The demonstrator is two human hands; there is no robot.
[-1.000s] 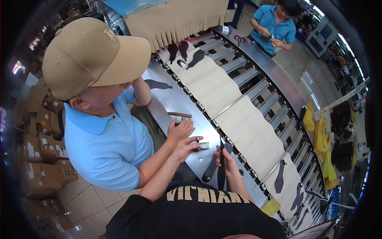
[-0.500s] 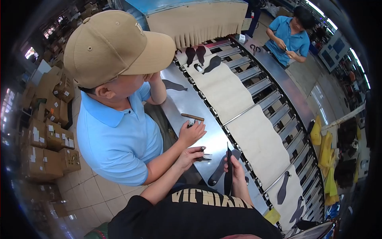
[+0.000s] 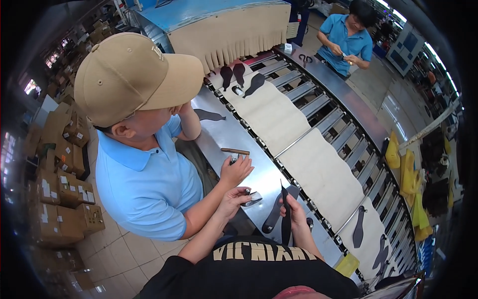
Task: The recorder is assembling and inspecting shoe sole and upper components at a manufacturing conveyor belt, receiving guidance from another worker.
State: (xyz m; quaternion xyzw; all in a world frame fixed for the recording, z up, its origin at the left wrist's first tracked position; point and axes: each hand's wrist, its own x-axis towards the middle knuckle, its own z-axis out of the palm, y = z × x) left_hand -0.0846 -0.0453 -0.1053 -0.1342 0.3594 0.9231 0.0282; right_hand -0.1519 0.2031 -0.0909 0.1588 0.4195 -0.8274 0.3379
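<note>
My left hand (image 3: 231,202) pinches a small glossy silver-and-black piece (image 3: 255,198) between thumb and fingers. Its kind is not clear. In my right hand (image 3: 297,212) is a long flat dark strap piece (image 3: 286,219), upright, its narrow tip pointing away from me. Beside it, a wider dark paddle-shaped piece (image 3: 274,215) lies on the metal ledge (image 3: 254,144). Just beyond my left hand is a co-worker's hand (image 3: 238,172), close to a brown stick (image 3: 235,151).
A roller conveyor (image 3: 326,122) carries cream cloth (image 3: 313,154) with dark cut pieces (image 3: 358,226) on it. A person in a cap (image 3: 144,164) stands at my left; another person (image 3: 348,42) is across the conveyor. A curtained machine (image 3: 229,35) stands at the far end. Cartons (image 3: 55,199) are stacked at left.
The view has shifted slightly. The glossy piece in my left hand has turned, showing more of its shiny face. My right hand keeps hold of the dark strap piece.
</note>
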